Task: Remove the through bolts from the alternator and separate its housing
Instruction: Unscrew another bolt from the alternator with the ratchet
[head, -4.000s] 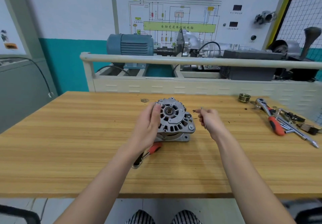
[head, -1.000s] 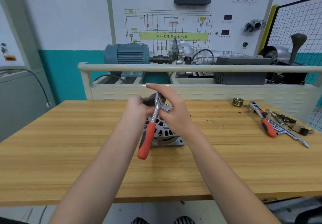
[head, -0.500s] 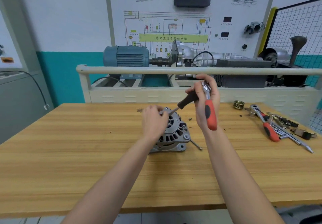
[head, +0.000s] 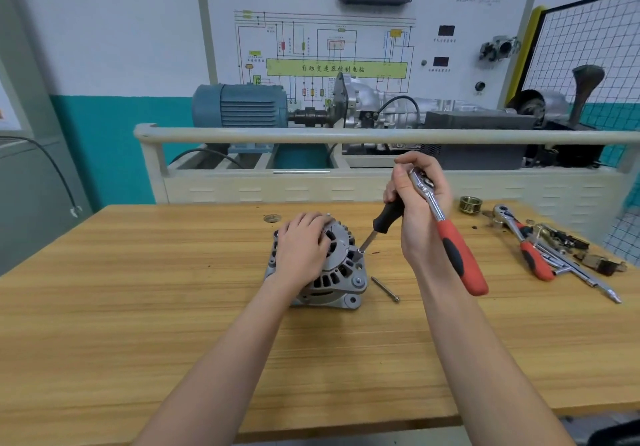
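Note:
The grey alternator (head: 341, 274) sits on the wooden table (head: 173, 307), its vented face turned up. My left hand (head: 300, 250) lies over its top left, fingers curled on the housing. My right hand (head: 417, 213) is raised to the right of it and grips a red-handled ratchet (head: 450, 241), whose handle hangs down to the right. A black-handled extension (head: 382, 222) runs from that hand down to a bolt at the alternator's right edge. One loose through bolt (head: 385, 289) lies on the table just right of the alternator.
At the table's right end lie a second red-handled ratchet (head: 530, 253), several steel bars and small parts (head: 581, 262), and a brass ring (head: 470, 204). A small washer (head: 272, 218) lies behind the alternator. A railed training bench with a blue motor (head: 239, 106) stands beyond the table.
The extension tip has come down onto a bolt at the alternator's right edge. My left hand has settled flatter over the housing. Earlier the ratchet passed from in front of the alternator into my right hand.

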Demonstrator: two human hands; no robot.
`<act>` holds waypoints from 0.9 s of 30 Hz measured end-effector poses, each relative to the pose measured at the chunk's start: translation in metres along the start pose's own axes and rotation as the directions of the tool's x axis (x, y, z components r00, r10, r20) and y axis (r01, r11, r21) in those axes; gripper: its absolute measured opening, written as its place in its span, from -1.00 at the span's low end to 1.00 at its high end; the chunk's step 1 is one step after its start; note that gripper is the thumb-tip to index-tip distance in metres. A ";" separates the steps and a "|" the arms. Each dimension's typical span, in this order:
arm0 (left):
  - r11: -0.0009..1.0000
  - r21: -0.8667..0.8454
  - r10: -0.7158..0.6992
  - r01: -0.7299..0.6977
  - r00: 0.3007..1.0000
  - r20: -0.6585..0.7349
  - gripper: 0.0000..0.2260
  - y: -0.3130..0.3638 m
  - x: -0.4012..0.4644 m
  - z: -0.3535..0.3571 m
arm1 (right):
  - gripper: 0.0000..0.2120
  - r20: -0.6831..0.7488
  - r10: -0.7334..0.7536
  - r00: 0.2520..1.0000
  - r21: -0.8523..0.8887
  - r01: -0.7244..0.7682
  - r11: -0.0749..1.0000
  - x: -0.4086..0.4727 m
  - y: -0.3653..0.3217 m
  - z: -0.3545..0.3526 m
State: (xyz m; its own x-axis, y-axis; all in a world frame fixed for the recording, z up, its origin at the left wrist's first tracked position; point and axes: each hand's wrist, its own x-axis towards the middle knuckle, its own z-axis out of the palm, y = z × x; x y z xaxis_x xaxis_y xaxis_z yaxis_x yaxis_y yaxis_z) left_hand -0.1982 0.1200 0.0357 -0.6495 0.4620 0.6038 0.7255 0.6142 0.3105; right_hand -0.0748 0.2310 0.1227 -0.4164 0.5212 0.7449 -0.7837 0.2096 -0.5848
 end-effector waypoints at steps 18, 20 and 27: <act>0.996 -0.085 0.032 -0.029 0.999 0.034 -0.66 -0.009 -0.009 -0.010 | -0.91 0.195 0.029 0.980 -0.089 -0.011 0.996 -0.004 -0.008 0.017; 0.995 -0.095 0.030 -0.026 0.999 0.041 -0.66 -0.009 -0.009 -0.012 | -0.92 0.230 0.034 0.972 -0.066 -0.020 0.998 -0.005 -0.008 0.019; 0.982 -0.177 0.077 -0.059 0.992 0.099 -0.65 -0.019 -0.010 -0.021 | -0.91 0.402 0.066 0.913 0.036 -0.087 0.996 -0.005 -0.007 0.030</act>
State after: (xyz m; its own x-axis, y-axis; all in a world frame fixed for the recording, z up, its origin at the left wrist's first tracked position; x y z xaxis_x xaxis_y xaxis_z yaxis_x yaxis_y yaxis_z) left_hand -0.2007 0.0904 0.0389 -0.6109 0.5690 0.5505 0.7912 0.4631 0.3994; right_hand -0.0808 0.2024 0.1325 -0.6170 0.1571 0.7711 -0.7604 0.1334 -0.6356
